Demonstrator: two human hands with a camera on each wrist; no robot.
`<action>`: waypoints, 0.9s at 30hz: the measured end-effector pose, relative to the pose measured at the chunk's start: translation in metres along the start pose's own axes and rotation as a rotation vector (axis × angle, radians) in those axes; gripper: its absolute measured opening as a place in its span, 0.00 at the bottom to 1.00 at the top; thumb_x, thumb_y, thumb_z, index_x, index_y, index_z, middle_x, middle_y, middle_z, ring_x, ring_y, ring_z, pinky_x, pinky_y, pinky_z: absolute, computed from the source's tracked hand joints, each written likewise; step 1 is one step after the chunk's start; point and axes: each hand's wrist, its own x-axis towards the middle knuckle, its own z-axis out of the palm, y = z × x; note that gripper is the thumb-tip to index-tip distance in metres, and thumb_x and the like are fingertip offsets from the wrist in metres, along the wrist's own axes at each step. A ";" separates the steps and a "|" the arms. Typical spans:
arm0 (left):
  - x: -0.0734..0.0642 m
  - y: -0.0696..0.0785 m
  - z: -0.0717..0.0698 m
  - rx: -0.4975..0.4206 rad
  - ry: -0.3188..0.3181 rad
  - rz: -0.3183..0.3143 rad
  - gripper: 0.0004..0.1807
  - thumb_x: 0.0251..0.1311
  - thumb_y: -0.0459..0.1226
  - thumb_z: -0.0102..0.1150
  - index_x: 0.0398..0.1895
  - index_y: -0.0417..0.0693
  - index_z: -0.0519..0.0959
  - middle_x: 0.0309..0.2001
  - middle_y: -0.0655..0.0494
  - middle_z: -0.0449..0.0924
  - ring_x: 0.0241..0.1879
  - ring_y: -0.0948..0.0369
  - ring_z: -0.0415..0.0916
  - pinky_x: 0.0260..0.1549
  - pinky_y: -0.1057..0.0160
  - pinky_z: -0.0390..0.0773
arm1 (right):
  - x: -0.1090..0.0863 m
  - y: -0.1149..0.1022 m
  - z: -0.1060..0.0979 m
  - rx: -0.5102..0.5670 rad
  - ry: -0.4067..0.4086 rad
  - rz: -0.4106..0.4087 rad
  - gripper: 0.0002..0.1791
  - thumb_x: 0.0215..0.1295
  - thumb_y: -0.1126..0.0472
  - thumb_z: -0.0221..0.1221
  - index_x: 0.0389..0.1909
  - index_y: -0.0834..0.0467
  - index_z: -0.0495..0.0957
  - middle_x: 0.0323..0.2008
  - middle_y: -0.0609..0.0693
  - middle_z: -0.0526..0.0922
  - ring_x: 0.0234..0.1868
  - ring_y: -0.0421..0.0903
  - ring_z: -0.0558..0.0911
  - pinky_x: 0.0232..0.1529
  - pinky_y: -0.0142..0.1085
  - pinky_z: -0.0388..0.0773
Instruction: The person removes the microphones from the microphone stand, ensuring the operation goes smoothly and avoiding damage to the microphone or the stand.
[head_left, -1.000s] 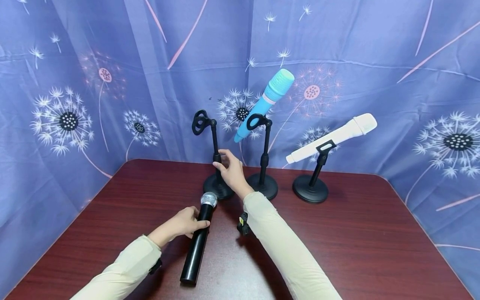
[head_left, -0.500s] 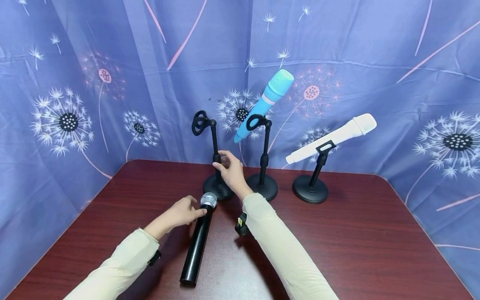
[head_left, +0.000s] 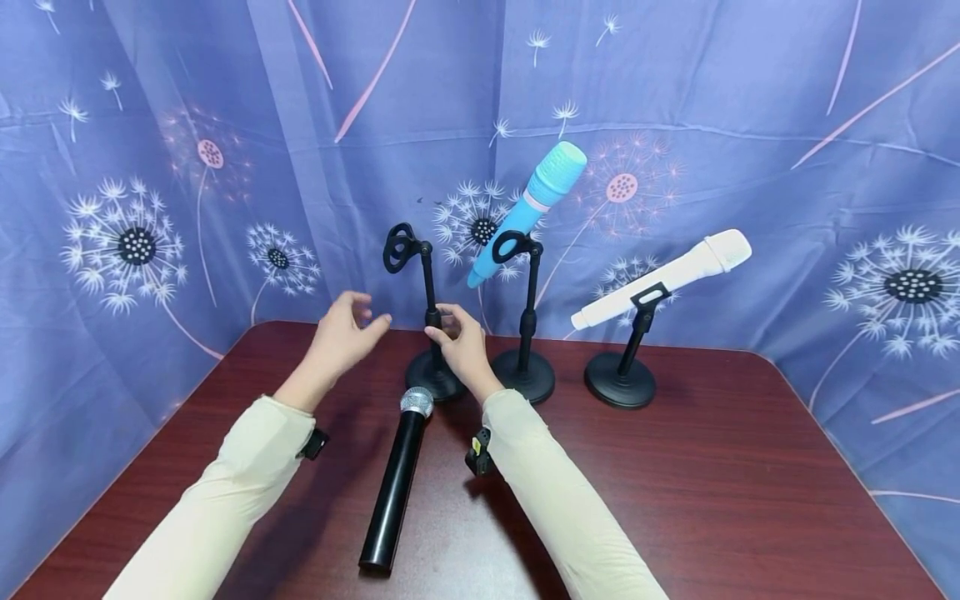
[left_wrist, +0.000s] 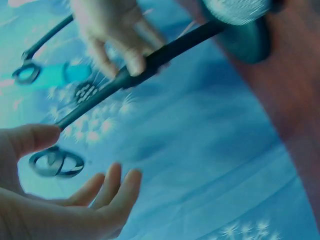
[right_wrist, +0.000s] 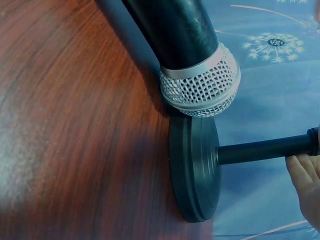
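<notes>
A black microphone [head_left: 393, 487] with a silver mesh head lies on the table, its head close to the base of the leftmost black microphone stand [head_left: 428, 279]. My right hand [head_left: 465, 350] grips that stand at the collar partway up its pole; the left wrist view shows the fingers around the collar [left_wrist: 134, 79]. The stand's clip [left_wrist: 56, 163] holds nothing. To the left of the pole, my left hand [head_left: 339, 340] is raised in the air, thumb and fingers apart, holding nothing. In the right wrist view the microphone's mesh head [right_wrist: 202, 85] partly covers the stand base [right_wrist: 195, 175].
A blue microphone [head_left: 528, 204] sits tilted in the clip of the middle stand [head_left: 528, 325]. Farther right, a white microphone [head_left: 663, 279] rests in a shorter stand [head_left: 622, 379]. A patterned blue curtain [head_left: 300, 125] hangs behind the dark red wooden table [head_left: 712, 483].
My left hand has let go of the black microphone and moved up and away, to the left of the stand's pole. The right hand stays on the stand; the microphone has not moved.
</notes>
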 end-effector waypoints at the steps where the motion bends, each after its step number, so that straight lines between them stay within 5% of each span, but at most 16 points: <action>1: 0.004 0.004 -0.002 -0.023 0.042 0.013 0.29 0.64 0.42 0.56 0.62 0.33 0.65 0.54 0.35 0.72 0.55 0.42 0.69 0.55 0.47 0.67 | 0.000 0.000 0.000 0.003 0.002 0.003 0.18 0.61 0.65 0.64 0.53 0.58 0.78 0.40 0.57 0.85 0.40 0.50 0.85 0.45 0.41 0.80; 6: 0.021 0.022 -0.006 -0.157 0.206 0.089 0.31 0.65 0.45 0.57 0.65 0.37 0.63 0.58 0.39 0.69 0.59 0.45 0.66 0.57 0.49 0.66 | 0.000 0.000 0.000 0.012 0.010 0.004 0.18 0.60 0.65 0.65 0.52 0.59 0.79 0.41 0.57 0.85 0.40 0.50 0.85 0.46 0.41 0.80; 14: 0.043 0.041 0.011 -0.232 0.310 0.206 0.31 0.63 0.43 0.60 0.66 0.43 0.63 0.60 0.43 0.67 0.63 0.50 0.63 0.59 0.53 0.66 | 0.000 0.003 0.002 0.017 0.020 -0.002 0.17 0.60 0.65 0.65 0.50 0.58 0.80 0.39 0.56 0.85 0.39 0.49 0.85 0.46 0.39 0.80; 27: 0.063 0.062 0.031 -0.239 0.340 0.089 0.29 0.62 0.42 0.60 0.64 0.44 0.65 0.58 0.42 0.67 0.57 0.47 0.66 0.56 0.53 0.68 | 0.000 0.003 0.001 0.019 0.008 -0.005 0.17 0.61 0.65 0.65 0.52 0.59 0.79 0.41 0.56 0.85 0.40 0.49 0.85 0.46 0.39 0.80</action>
